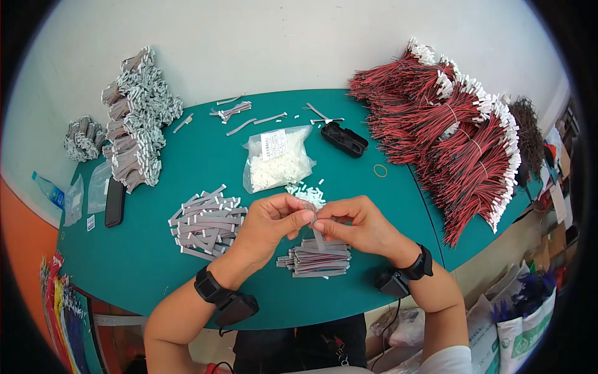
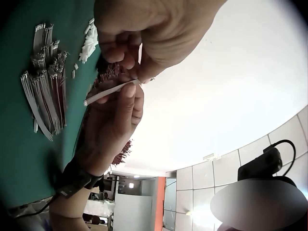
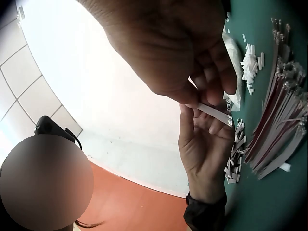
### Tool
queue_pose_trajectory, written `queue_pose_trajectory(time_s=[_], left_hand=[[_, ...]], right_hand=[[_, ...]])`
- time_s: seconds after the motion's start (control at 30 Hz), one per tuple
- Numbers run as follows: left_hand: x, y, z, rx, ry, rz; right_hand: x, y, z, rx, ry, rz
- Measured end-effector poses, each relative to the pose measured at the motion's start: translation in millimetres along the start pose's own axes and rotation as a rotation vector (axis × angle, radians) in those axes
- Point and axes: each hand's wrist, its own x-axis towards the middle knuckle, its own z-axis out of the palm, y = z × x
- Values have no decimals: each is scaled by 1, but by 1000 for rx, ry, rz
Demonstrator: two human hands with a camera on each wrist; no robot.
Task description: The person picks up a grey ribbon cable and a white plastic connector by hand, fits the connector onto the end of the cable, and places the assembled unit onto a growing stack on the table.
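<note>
Over the near middle of the table, my left hand (image 1: 272,218) and right hand (image 1: 364,227) meet at a short grey ribbon cable (image 1: 319,240). Thumb and fingers of each hand pinch it near its upper end, which the fingertips mostly hide. In the left wrist view, the other end of the ribbon cable (image 2: 102,95) sticks out free, with small metal tips. Below the hands lies a stack of similar ribbon cables (image 1: 313,259) with bare crimped ends. Small white connector housings (image 1: 309,196) are heaped just beyond the fingers.
Left of the hands spreads a pile of ribbon cables with white ends (image 1: 208,225). Behind stand a clear bag of white housings (image 1: 280,167) and a black case (image 1: 344,139). Bundled grey cables (image 1: 134,124) line the left, red-black wire bundles (image 1: 445,137) the right. A black phone-like object (image 1: 114,202) lies left.
</note>
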Motion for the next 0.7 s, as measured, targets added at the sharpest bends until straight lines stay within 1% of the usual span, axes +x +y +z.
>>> queue_pose_trajectory(time_s=[0.2, 0.53, 0.7], left_hand=[[1, -1, -4, -63, -18, -34], [1, -1, -5, -111, 6, -93], [1, -1, -2, -20, 21, -30]], right_hand=[[0, -2, 0, 6, 10, 30], [0, 0, 0, -4, 23, 7], [1, 3, 0, -18, 21, -11]])
